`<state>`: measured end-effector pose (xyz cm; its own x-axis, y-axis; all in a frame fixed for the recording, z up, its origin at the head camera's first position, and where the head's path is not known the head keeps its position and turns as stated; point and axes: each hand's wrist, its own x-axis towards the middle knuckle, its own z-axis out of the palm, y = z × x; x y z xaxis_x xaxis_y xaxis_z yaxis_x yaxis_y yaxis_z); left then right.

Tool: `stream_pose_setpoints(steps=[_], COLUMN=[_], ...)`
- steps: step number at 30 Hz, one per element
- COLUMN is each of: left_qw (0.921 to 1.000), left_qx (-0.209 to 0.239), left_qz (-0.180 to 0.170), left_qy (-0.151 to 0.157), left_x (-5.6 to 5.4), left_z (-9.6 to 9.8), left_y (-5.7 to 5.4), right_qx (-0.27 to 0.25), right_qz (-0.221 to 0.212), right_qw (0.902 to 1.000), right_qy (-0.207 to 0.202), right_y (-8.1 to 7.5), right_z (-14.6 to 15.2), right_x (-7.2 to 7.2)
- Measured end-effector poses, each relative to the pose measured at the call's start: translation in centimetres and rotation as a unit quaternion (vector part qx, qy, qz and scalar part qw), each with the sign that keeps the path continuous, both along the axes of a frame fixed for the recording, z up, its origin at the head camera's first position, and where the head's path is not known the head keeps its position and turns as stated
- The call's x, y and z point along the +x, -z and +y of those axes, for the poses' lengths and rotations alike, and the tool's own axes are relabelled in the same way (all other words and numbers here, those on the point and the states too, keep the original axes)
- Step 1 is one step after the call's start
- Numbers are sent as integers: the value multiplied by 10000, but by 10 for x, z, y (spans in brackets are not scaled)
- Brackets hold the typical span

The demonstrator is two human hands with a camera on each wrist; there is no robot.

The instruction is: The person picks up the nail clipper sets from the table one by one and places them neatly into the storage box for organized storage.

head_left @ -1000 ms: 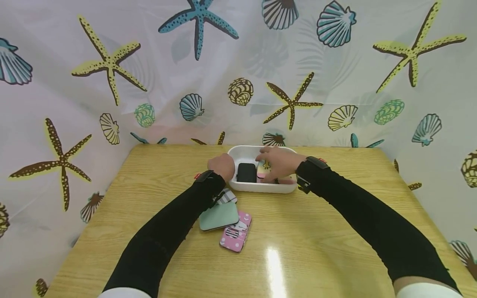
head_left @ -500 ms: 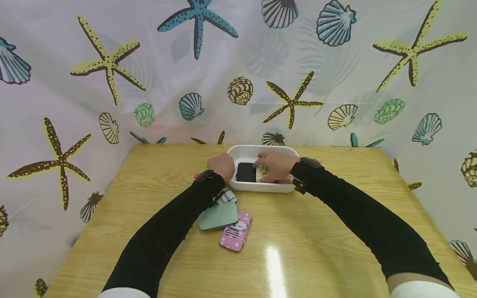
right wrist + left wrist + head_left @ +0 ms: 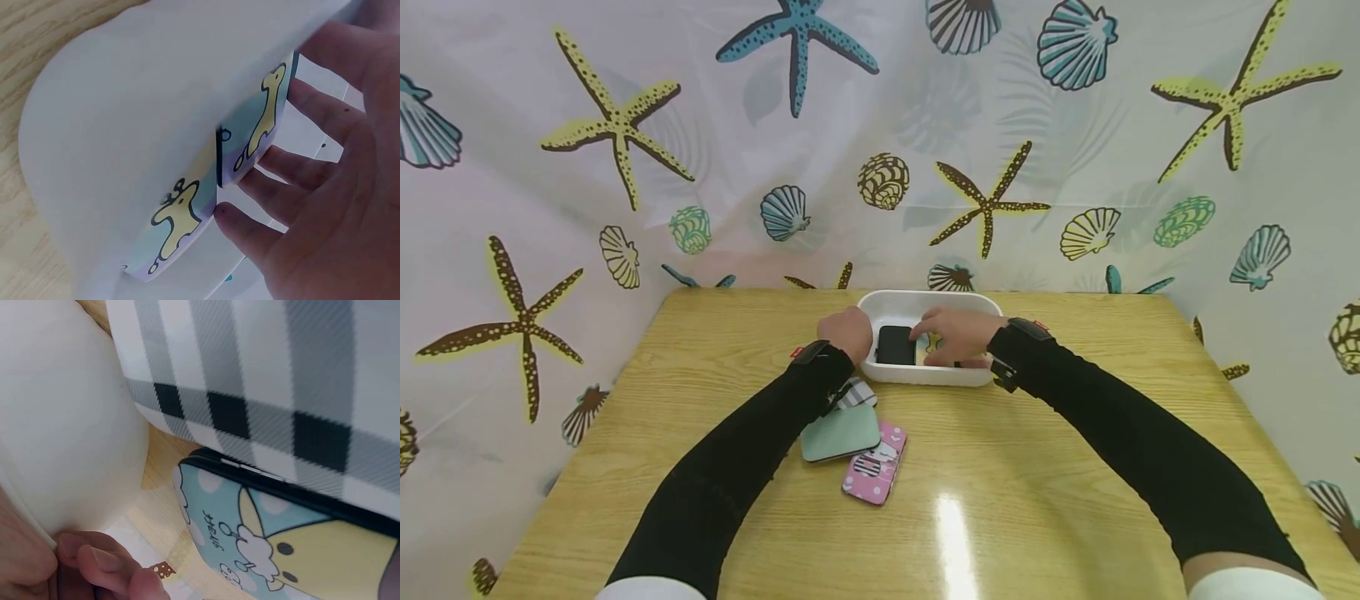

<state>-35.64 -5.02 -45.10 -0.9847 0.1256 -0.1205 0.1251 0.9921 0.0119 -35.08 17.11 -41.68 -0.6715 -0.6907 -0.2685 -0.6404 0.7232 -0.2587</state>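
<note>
My left hand [image 3: 846,333] grips the left rim of a white oval basin [image 3: 925,377], its fingers curled over the edge in the left wrist view. Inside the basin my right hand [image 3: 958,332] holds a flat giraffe-print case [image 3: 262,125] by its edges. Another giraffe print [image 3: 178,228] shows beside it, past a dark seam. Left of the right hand lies a small black case [image 3: 896,345] in the basin. The basin wall hides part of the grip in the right wrist view.
Left of the basin's front lie a plaid case [image 3: 856,393], a mint-green case [image 3: 841,433] and a pink polka-dot case [image 3: 876,467], partly overlapping. A giraffe-print case [image 3: 287,537] lies beside the plaid one. A patterned curtain [image 3: 880,125] stands behind the wooden table [image 3: 1060,433].
My right hand has shifted slightly left, and the giraffe-print case now sits close against the black case. The left hand stays on the basin rim.
</note>
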Motion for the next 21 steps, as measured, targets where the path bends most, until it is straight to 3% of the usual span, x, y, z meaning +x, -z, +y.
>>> stream_pose_setpoints(steps=[11, 21], left_qw=[9999, 10000], left_qx=[128, 59], left_qz=[-36, 51], left_qy=[-23, -15], left_x=[4, 3], left_z=[0, 0], left_y=[-4, -2], right_qx=[-39, -696], right_qz=[157, 631], right_qw=[9998, 9946], right_qy=[114, 445], right_y=[0, -10], right_z=[5, 35], right_x=[9, 19])
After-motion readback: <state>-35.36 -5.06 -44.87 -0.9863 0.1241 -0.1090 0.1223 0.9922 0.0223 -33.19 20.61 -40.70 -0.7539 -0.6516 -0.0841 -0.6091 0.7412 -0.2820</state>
